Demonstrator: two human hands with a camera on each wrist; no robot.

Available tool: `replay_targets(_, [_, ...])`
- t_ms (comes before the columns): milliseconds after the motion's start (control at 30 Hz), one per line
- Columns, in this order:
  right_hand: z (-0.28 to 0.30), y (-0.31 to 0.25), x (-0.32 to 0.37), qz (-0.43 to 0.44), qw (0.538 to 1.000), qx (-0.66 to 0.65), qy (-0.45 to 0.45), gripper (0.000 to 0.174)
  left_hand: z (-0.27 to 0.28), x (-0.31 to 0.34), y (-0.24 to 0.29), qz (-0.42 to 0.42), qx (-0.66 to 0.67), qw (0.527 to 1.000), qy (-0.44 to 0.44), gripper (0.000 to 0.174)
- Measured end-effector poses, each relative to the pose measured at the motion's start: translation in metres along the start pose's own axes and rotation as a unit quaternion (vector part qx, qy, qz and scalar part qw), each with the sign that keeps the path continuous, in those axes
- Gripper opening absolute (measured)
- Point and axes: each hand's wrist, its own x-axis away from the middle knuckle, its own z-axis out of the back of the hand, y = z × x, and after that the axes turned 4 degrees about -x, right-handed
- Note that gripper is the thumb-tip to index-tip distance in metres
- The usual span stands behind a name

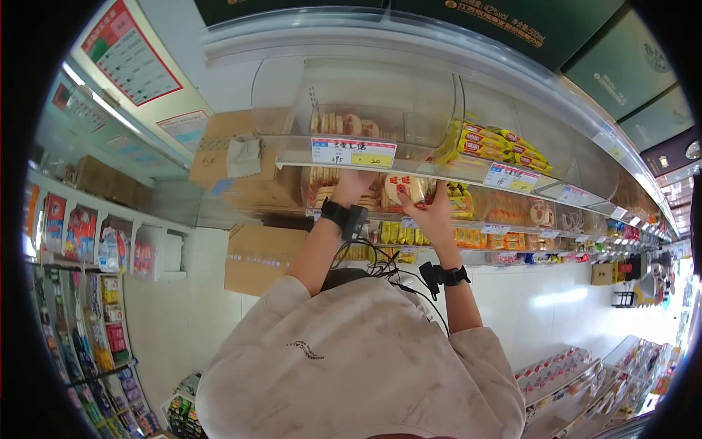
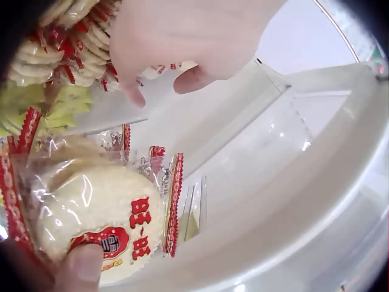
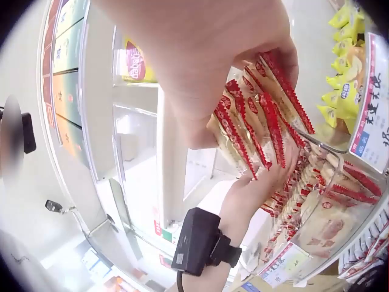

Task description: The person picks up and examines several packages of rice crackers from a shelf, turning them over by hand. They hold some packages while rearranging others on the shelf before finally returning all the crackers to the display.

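Gripping wrapped crackers (image 1: 408,189) in right hand (image 1: 433,216), right at the shelf front, just below the transparent upper shelf lip (image 1: 431,159) in the head view. Clamped around the wrappers: right fingers, with thumb pressed on the face of 1 packet in the left wrist view. Round and pale inside clear film, printed in red, edged with red strips. Bunched as several packets, overlapping and tilted in the right wrist view; can't tell exact count.

Reaching in with left hand (image 1: 355,184), beside the held crackers and near the packet pile (image 2: 67,48). In the left wrist view: thumb and 1 finger apart, nothing seen pinched between them. Can't tell about the other left fingers, mostly hidden. Can't tell either whether touching the pile.

Stacked in rows behind the lip and lower down at left: more of the same crackers. Fixed to the lip above left hand: price tag (image 1: 355,152), white, blue and yellow. Farther right on the upper shelf: yellow packets (image 1: 504,146), heaped. Set left of the crackers: cardboard box (image 1: 212,172), with a 2nd carton (image 1: 256,256) lower down. Strapped on the wrists: 2 black cameras, 1 on left (image 1: 356,221), 1 on right (image 1: 430,276). Standing at top: dark green boxes (image 1: 504,25).
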Motion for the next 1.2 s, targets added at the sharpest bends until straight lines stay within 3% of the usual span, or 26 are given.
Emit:
replay_targets(33, [-0.002,0.001,0.000,0.009,0.998,0.063,0.010,0.078,0.002,0.003,0.004,-0.051,-0.326,0.944,-0.004,0.035])
replay_targets(67, [-0.005,0.004,-0.001,0.019,0.992,0.124,0.021,0.080,0.005,0.008,0.010,-0.099,-0.617,0.781,-0.012,0.037])
replay_targets(100, [-0.009,0.006,-0.003,0.030,0.982,0.184,0.032,0.081,0.005,0.011,0.014,-0.142,-0.837,0.528,-0.021,0.039])
replay_targets(233, [-0.024,-0.002,-0.014,0.107,0.943,0.310,0.058,0.067,-0.018,0.029,0.013,-0.234,-0.761,0.605,-0.010,0.042])
replay_targets(333, [-0.030,-0.008,-0.027,0.091,0.959,0.265,0.035,0.053,-0.021,0.034,0.013,-0.202,-0.699,0.685,0.037,0.040])
replay_targets(400, [-0.033,-0.006,-0.031,0.010,0.964,0.265,0.011,0.049,-0.022,0.031,0.014,-0.180,-0.664,0.723,0.063,0.039])
replay_targets(433, [-0.034,-0.004,-0.035,-0.029,0.964,0.264,-0.002,0.047,-0.023,0.029,0.015,-0.176,-0.658,0.729,0.068,0.038])
replay_targets(533, [-0.034,0.006,-0.039,0.040,0.965,0.257,0.012,0.047,-0.026,0.024,0.016,-0.171,-0.636,0.748,0.081,0.037])
replay_targets(633, [-0.037,0.018,-0.048,0.157,0.952,0.254,0.063,0.038,-0.027,0.022,0.015,-0.170,-0.620,0.760,0.092,0.035])
replay_targets(700, [-0.036,0.005,-0.057,0.263,0.896,0.344,0.096,0.036,-0.030,0.021,0.015,-0.175,-0.611,0.766,0.098,0.034])
replay_targets(767, [-0.036,0.012,-0.057,0.262,0.863,0.423,0.087,0.033,-0.030,0.020,0.014,-0.178,-0.601,0.772,0.104,0.033])
replay_targets(833, [-0.037,0.057,-0.041,0.143,0.856,0.496,0.038,0.032,-0.032,0.021,0.015,-0.182,-0.595,0.776,0.108,0.032])
replay_targets(933, [-0.036,0.061,-0.046,0.068,0.932,0.354,-0.038,0.044,-0.034,0.018,0.022,-0.185,-0.589,0.779,0.108,0.031])
replay_targets(1200, [-0.065,0.014,-0.070,0.081,0.932,0.344,0.079,0.067,-0.024,0.029,0.036,-0.153,-0.574,0.794,0.128,0.027])
